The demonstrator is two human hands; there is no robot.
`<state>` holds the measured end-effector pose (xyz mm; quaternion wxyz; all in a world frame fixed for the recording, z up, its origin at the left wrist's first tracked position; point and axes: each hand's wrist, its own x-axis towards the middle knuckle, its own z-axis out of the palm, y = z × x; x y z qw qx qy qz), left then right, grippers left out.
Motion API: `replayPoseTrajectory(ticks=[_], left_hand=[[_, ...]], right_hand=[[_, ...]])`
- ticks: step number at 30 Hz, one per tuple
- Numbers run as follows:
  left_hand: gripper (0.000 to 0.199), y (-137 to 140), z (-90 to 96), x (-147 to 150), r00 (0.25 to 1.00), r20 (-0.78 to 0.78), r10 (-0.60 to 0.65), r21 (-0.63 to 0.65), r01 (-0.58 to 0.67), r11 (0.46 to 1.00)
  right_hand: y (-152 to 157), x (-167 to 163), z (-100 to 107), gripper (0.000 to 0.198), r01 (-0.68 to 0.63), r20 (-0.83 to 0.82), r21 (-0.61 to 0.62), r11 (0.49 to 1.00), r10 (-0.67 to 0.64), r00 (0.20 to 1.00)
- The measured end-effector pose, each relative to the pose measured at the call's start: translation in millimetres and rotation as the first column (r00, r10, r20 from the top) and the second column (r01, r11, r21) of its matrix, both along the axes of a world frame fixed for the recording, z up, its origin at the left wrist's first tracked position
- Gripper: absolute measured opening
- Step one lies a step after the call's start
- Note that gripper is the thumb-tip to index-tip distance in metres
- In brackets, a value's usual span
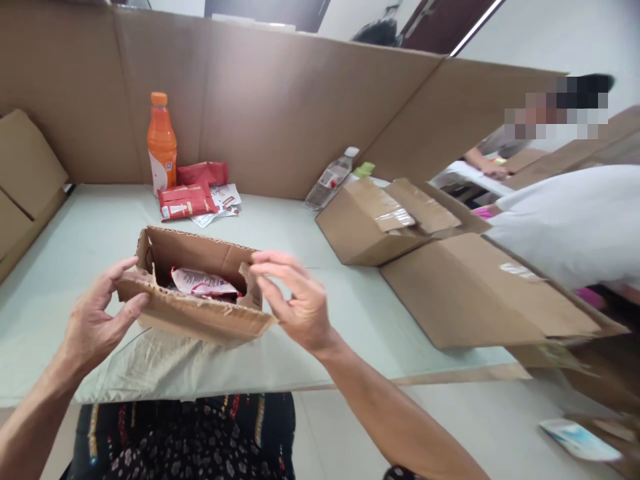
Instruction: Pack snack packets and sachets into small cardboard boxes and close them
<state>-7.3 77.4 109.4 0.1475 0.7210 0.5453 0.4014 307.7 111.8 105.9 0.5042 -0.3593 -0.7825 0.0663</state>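
A small open cardboard box (200, 320) with torn, ragged edges stands near the table's front edge. Inside it lies a white and pink printed packet (205, 283); whatever is under that is mostly hidden. My left hand (103, 313) grips the box's left end, fingers at the back and thumb on the near corner. At the right end, my right hand (295, 300) is at the rim with fingertips near the torn flap; its fingers are slightly blurred. Behind the box are red packets (187, 200), white printed packets (220, 203) and an orange drink bottle (161, 147).
A clear bottle (331, 180) leans near the cardboard partition (280, 107). Larger cardboard boxes (465, 287) stand on the right of the table (320, 320), and another box (25, 180) is at the far left. Another person (555, 220) is at the right, beyond the boxes.
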Motion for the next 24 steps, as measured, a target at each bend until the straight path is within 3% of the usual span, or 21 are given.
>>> replayPoseTrajectory(ticks=[3, 5, 9, 12, 17, 21, 24], left_hand=[[0.046, 7, -3.1, 7, 0.995, -0.03, 0.096, 0.167, -0.09, 0.982], [0.05, 11, -5.7, 11, 0.986, -0.054, 0.16, 0.254, -0.141, 0.957], [0.039, 14, -12.3, 11, 0.989, -0.107, 0.105, 0.216, -0.08, 0.973], [0.028, 13, -17.4, 7, 0.991, -0.1, 0.094, 0.228, -0.069, 0.971], [0.032, 14, -20.8, 5, 0.995, -0.043, 0.094, 0.23, -0.082, 0.97], [0.038, 17, -21.2, 8, 0.996, -0.017, 0.09, 0.206, -0.085, 0.975], [0.038, 19, -21.3, 8, 0.999, -0.022, 0.034, 0.23, -0.028, 0.973]], right_hand=[[8, 7, 1, 0.04, 0.127, -0.012, -0.01, 0.992, -0.128, 0.992], [10, 9, -4, 0.044, 0.07, 0.044, -0.119, 0.99, -0.065, 0.997], [8, 10, -19, 0.034, -0.105, 0.05, -0.234, 0.967, 0.12, 0.992], [5, 12, -25, 0.035, -0.119, 0.005, -0.246, 0.962, 0.124, 0.992], [9, 13, -21, 0.031, -0.097, 0.029, -0.26, 0.961, 0.108, 0.994], [23, 8, -16, 0.027, 0.031, -0.02, -0.319, 0.947, -0.039, 0.999], [38, 4, -15, 0.035, 0.088, -0.132, -0.431, 0.898, -0.159, 0.978]])
